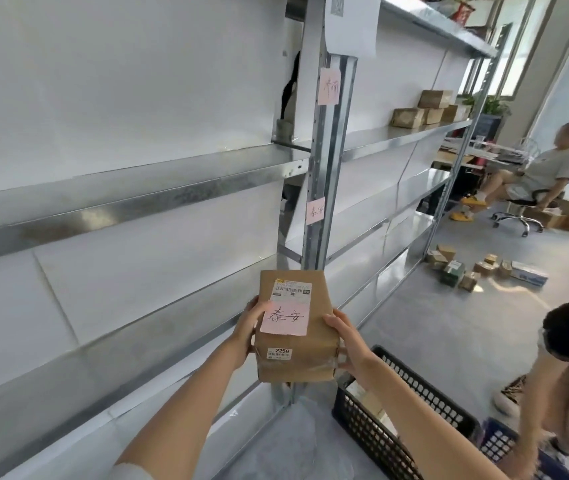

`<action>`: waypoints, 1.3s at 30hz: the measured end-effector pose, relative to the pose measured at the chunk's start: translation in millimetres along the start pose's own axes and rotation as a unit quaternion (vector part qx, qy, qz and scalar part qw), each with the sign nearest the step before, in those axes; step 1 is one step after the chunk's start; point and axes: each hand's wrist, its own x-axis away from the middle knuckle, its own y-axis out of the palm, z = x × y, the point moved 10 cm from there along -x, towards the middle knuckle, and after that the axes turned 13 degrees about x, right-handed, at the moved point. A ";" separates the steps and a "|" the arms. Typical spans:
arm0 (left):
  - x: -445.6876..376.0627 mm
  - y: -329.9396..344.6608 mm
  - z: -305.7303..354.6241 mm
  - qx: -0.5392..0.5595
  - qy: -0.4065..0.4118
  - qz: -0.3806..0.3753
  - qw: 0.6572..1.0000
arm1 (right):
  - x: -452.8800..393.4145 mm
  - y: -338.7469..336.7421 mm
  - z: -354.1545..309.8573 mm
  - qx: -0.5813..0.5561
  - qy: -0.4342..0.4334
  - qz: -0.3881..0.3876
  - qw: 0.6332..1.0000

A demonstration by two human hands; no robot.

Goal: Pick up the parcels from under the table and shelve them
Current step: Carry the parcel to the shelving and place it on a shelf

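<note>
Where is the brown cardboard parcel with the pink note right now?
Bottom centre, the brown cardboard parcel is held between left hand and right hand, before the metal shelf upright.

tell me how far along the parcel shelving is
Early to midway, by the look of it. Done: a few brown boxes already sit on a far shelf. In hand: both the left hand and right hand hold a parcel with a pink note in front of the rack. Left: more packages in the black basket and loose boxes on the floor.
</note>
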 end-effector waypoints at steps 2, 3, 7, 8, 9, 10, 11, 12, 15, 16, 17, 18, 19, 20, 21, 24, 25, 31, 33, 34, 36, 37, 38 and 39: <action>-12.3 -0.5 5.3 -0.006 -0.005 0.020 1.000 | -25.4 -5.0 -0.1 -0.008 0.012 -0.027 1.000; -18.7 -1.8 8.5 -0.010 -0.005 0.031 0.999 | -37.2 -6.9 -1.7 -0.014 0.016 -0.045 0.999; -41.5 -8.7 19.1 -0.006 0.009 0.068 0.998 | -93.0 -9.6 -4.1 -0.015 0.034 -0.125 0.991; -47.2 -10.8 22.2 -0.003 0.014 0.081 0.997 | -105.7 -8.8 -8.7 -0.014 0.033 -0.142 0.989; -53.1 -13.3 25.5 0.001 0.018 0.097 0.995 | -119.6 -8.7 -13.0 -0.012 0.031 -0.157 0.987; -60.4 -17.7 28.3 0.011 0.023 0.115 0.993 | -133.1 -9.1 -16.0 -0.012 0.036 -0.171 0.985; -67.1 -22.4 31.8 0.022 0.028 0.136 0.990 | -147.3 -9.4 -19.4 -0.009 0.040 -0.187 0.982; -74.7 -27.4 35.4 0.035 0.034 0.156 0.987 | -161.4 -8.5 -24.9 -0.004 0.037 -0.205 0.978; -97.2 -41.0 41.0 0.071 0.033 0.209 0.975 | -200.6 -5.4 -44.1 0.006 0.025 -0.260 0.965; -102.4 -43.4 42.0 0.078 0.035 0.226 0.970 | -213.4 -5.8 -49.6 0.012 0.032 -0.270 0.962; -106.2 -44.1 43.1 0.084 0.037 0.242 0.966 | -224.1 -5.7 -55.7 0.015 0.033 -0.279 0.960; -110.3 -45.1 42.8 0.097 0.039 0.256 0.961 | -234.7 -4.8 -60.9 0.014 0.034 -0.287 0.957; -114.3 -47.4 42.8 0.111 0.044 0.275 0.954 | -246.3 -5.1 -65.8 0.011 0.034 -0.287 0.957; -117.1 -50.4 42.5 0.126 0.050 0.297 0.945 | -258.8 -6.4 -69.5 0.015 0.032 -0.279 0.960; -118.4 -52.9 42.1 0.143 0.056 0.321 0.935 | -271.9 -8.1 -72.0 0.028 0.029 -0.265 0.963; -118.0 -64.0 37.2 0.185 0.081 0.401 0.894 | -304.0 -6.1 -71.2 0.057 0.021 -0.253 0.966; -117.5 -67.9 34.5 0.193 0.090 0.428 0.878 | -309.4 -3.6 -68.9 0.063 0.030 -0.258 0.964; -131.0 -69.1 10.6 0.245 0.122 0.497 0.823 | -316.2 19.8 -54.7 0.116 0.045 -0.297 0.947; -138.8 -68.7 5.9 0.260 0.131 0.504 0.813 | -319.0 26.9 -57.6 0.119 0.020 -0.299 0.947; -143.0 -67.9 5.7 0.267 0.135 0.502 0.811 | -324.0 28.4 -61.0 0.114 0.002 -0.289 0.951; -150.0 -66.5 7.5 0.246 0.124 0.502 0.820 | -332.6 26.6 -71.1 0.102 -0.033 -0.255 0.961; -151.6 -65.8 10.4 0.216 0.111 0.505 0.828 | -336.8 24.7 -74.7 0.100 -0.044 -0.238 0.965; -153.3 -66.1 13.3 0.183 0.098 0.506 0.837 | -340.9 23.2 -77.8 0.102 -0.052 -0.221 0.968; -155.4 -67.4 13.8 0.155 0.080 0.507 0.844 | -345.7 22.2 -80.4 0.107 -0.058 -0.207 0.971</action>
